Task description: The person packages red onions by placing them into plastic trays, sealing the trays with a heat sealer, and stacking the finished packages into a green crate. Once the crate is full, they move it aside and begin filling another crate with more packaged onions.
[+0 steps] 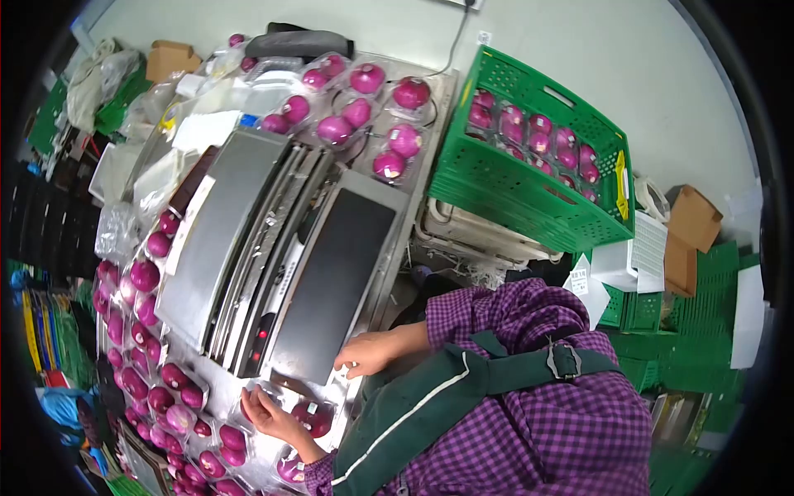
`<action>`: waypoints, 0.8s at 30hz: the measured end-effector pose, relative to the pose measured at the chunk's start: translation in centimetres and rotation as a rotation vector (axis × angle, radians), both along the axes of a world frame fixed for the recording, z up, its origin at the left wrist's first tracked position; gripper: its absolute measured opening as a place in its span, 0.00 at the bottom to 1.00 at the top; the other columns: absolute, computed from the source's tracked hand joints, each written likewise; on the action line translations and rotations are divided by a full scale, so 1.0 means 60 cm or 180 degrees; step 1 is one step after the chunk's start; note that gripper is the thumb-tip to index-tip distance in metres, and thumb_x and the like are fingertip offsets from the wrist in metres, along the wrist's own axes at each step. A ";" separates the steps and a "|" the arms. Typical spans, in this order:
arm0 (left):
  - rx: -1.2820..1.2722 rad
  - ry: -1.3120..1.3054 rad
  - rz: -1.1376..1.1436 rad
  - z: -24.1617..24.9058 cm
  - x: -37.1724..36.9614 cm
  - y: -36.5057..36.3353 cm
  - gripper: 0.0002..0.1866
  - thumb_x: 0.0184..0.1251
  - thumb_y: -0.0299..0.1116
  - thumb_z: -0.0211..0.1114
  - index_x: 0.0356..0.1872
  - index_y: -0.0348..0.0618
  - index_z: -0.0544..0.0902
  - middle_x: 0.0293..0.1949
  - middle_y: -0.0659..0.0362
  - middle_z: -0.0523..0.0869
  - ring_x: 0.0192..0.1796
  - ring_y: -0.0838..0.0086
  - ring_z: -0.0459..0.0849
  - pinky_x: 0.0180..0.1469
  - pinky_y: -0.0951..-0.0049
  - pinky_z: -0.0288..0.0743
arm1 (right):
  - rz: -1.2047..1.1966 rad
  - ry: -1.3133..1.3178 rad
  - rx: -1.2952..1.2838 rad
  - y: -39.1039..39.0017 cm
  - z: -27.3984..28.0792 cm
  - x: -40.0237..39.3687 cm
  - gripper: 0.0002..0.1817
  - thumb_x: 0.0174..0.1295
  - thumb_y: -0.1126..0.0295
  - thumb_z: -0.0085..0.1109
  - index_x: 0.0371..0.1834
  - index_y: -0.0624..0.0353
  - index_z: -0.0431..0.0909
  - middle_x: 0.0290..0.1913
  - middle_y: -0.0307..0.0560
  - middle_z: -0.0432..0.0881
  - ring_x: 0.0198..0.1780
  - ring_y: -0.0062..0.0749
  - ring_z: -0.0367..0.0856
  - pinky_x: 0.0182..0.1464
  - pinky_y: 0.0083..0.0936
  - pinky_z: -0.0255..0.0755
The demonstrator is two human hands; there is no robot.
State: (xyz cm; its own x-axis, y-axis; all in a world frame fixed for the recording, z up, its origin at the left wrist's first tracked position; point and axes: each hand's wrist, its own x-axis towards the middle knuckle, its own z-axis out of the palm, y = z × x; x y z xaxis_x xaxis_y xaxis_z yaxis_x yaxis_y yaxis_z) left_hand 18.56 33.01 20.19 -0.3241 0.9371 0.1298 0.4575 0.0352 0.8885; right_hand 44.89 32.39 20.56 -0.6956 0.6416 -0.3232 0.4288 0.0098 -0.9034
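Observation:
Over the near end of a wrapping machine's black plate (335,273), my right hand (370,352) is bent with its fingertips together at the metal edge. A small whitish bit shows at those fingertips; I cannot tell what it is. My left hand (273,417) is lower down, palm partly up, its fingers loosely curled and apart. Beside it sits a clear plastic pack of red onions (313,418), and another onion pack (291,468) lies close to my sleeve. Clear plastic shows around the left fingertips.
Many packed onions (178,405) cover the table's left side, with more packs (335,129) beyond the machine's grey cover (223,236). A green crate (529,194) holding onion packs stands at upper right. Cardboard boxes (693,219) and green crates are stacked at right.

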 end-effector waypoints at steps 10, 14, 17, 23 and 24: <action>-0.0512 -0.0573 -0.0347 0.018 0.251 -0.043 0.18 0.63 0.24 0.60 0.55 0.35 0.74 0.32 0.59 0.80 0.36 0.78 0.77 0.44 0.76 0.72 | 0.0167 0.0032 0.0265 -0.001 0.004 0.190 0.20 0.54 0.64 0.54 0.46 0.65 0.76 0.41 0.61 0.80 0.46 0.53 0.77 0.48 0.42 0.70; -0.0870 -0.0882 -0.0664 0.012 0.372 -0.065 0.19 0.61 0.23 0.63 0.54 0.34 0.74 0.27 0.64 0.76 0.33 0.82 0.73 0.44 0.79 0.69 | -0.0208 0.0158 0.0482 -0.022 -0.038 0.267 0.17 0.52 0.64 0.57 0.40 0.66 0.76 0.38 0.60 0.80 0.45 0.53 0.77 0.47 0.43 0.70; -0.0899 -0.1069 -0.1019 0.002 0.446 -0.071 0.19 0.60 0.23 0.64 0.53 0.33 0.75 0.26 0.65 0.76 0.32 0.82 0.72 0.44 0.80 0.68 | -0.0400 -0.0156 0.0360 -0.047 -0.056 0.336 0.17 0.51 0.63 0.58 0.40 0.63 0.77 0.40 0.59 0.80 0.46 0.54 0.77 0.47 0.43 0.70; -0.1304 -0.1312 -0.2092 -0.026 0.556 -0.064 0.17 0.63 0.27 0.62 0.52 0.33 0.75 0.28 0.64 0.78 0.34 0.82 0.75 0.44 0.80 0.70 | -0.1704 -0.0434 0.0336 -0.178 -0.115 0.471 0.18 0.48 0.61 0.59 0.40 0.61 0.80 0.38 0.58 0.81 0.43 0.53 0.79 0.46 0.44 0.72; -0.1348 -0.1198 -0.2404 -0.026 0.571 -0.057 0.17 0.64 0.28 0.62 0.52 0.33 0.75 0.29 0.64 0.78 0.34 0.82 0.75 0.44 0.80 0.70 | -0.2072 -0.0561 0.0331 -0.210 -0.118 0.484 0.18 0.50 0.61 0.58 0.42 0.61 0.79 0.38 0.58 0.81 0.43 0.53 0.79 0.45 0.44 0.71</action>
State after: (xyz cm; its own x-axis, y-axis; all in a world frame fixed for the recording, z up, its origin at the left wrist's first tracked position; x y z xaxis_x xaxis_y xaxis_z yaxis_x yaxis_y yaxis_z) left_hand 52.82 29.59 18.64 0.4368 0.8614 -0.2592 0.1768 0.2004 0.9636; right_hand 73.96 19.78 13.51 -0.1001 0.9453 -0.3103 0.5173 -0.2170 -0.8279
